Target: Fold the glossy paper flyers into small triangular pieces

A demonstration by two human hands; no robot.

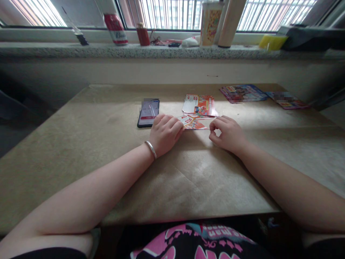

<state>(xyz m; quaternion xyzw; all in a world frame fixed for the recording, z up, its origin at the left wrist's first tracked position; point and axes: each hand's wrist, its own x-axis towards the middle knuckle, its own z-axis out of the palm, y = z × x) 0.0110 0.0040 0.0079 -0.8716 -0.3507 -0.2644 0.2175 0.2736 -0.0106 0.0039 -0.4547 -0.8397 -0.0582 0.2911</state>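
A small red and white printed card (194,123) lies flat on the brown table (81,144) between my hands. My left hand (165,133), with a silver bangle on its wrist, is curled and presses on the card's left end. Pinching the card's right edge between thumb and fingers is my right hand (225,133). A few more red and white cards (199,105) lie in a loose pile just beyond. A black phone (148,112) with its screen lit lies to the left of that pile, close to my left hand.
Two colourful packets (242,92) (287,100) lie at the table's far right. The stone windowsill (134,51) behind holds a red can (115,28), a small red cup (143,36), a tall printed cup (211,22), a yellow item (272,42) and a dark box (309,37).
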